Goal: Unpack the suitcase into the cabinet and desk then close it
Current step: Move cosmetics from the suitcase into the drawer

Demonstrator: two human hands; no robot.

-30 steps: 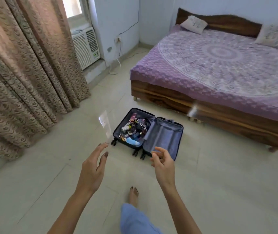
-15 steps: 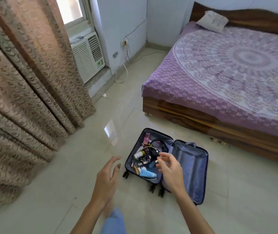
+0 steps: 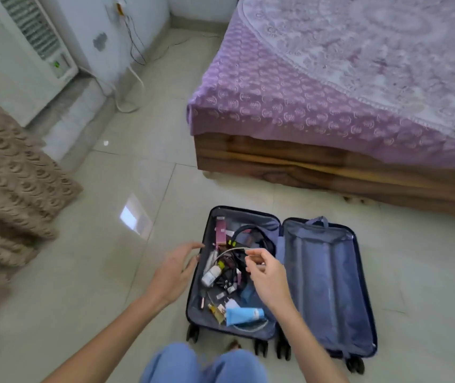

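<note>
Hard-shell suitcase (image 3: 328,286) lies open flat on the glossy pale tile floor (image 3: 110,258), lower centre of frame, black wheels (image 3: 259,348) toward the camera. Right half: smooth blue-grey fabric liner. Left half: loose clutter, namely a pink box (image 3: 221,230), white bottle (image 3: 212,275), soft blue tube (image 3: 244,315), tangled black cable (image 3: 251,230) and a thin white cable (image 3: 229,251) arcing over it. Wood-frame bed (image 3: 331,161) with purple printed spread upper right, scalloped brown curtain (image 3: 8,183) at left edge, white AC unit (image 3: 21,59) upper left; blue-trousered knees (image 3: 171,363) bottom centre. Left hand (image 3: 174,272) hovers at the case's left rim, fingers straight and spread, holding nothing. Right hand (image 3: 270,277) is over the clutter, fingers curled, tips at the white cable's end — can't tell if it's pinching it.
</note>
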